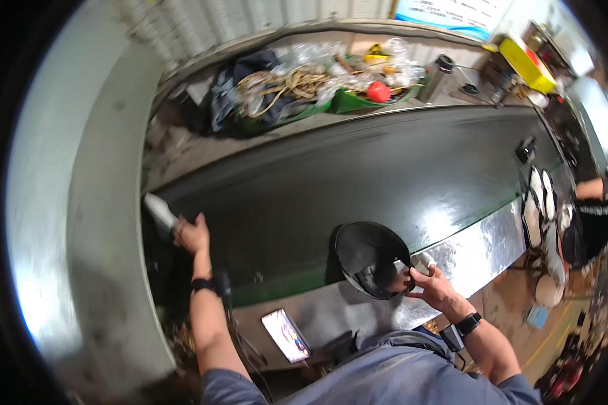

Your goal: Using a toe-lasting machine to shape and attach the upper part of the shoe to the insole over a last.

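Observation:
My left hand reaches to the far left end of the dark belt. Its fingers close on the near end of a pale, elongated, shoe-like piece, blurred, with the thumb sticking out. My right hand is at the right rim of a round black bowl, fingers bent over the edge. The bowl leans toward me across the belt's near edge and the metal ledge; dark contents inside are hard to make out. A small whitish thing shows beside the right fingers.
A lit phone lies on the metal ledge before me. Behind the belt, green trays hold cords, plastic and a red ball. Several white-and-black shoes are at the right, near another person's arm. A grey metal housing borders the left.

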Demonstrator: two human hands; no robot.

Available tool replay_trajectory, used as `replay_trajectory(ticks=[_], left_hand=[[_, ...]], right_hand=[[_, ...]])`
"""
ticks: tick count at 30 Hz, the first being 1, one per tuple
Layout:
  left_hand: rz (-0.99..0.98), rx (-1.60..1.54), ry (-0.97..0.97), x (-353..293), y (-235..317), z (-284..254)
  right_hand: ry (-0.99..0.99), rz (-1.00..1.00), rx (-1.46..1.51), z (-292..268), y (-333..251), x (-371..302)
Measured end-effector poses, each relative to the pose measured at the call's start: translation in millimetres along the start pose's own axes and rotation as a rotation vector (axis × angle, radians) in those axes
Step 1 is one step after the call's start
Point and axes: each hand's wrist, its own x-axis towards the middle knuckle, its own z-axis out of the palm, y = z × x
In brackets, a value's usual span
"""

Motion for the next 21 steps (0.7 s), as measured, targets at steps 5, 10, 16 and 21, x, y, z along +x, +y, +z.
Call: replay_trajectory(ticks=[5, 10, 16, 21], left_hand=[[-0.402, -0.226, -0.052, 54.8, -115.3, 36.5], [-0.477, -0.187, -0.285, 39.1, -72.1, 6.8], [0.224, 0.007, -0.226, -84.9, -20.0, -82.3], [0.782, -0.29, -0.21, -206.2, 76.9, -193.2]], right_hand=[[-0.132, 0.06, 0.32, -29.2, 12.6, 16.1], [-0.274, -0.007, 0.484, -26.6, -7.7, -29.0], [-0.293, -0.042, 0.405, -54.8, 11.7, -45.3], [-0.383, -0.164, 0.322, -102.0, 8.3, -68.7]])
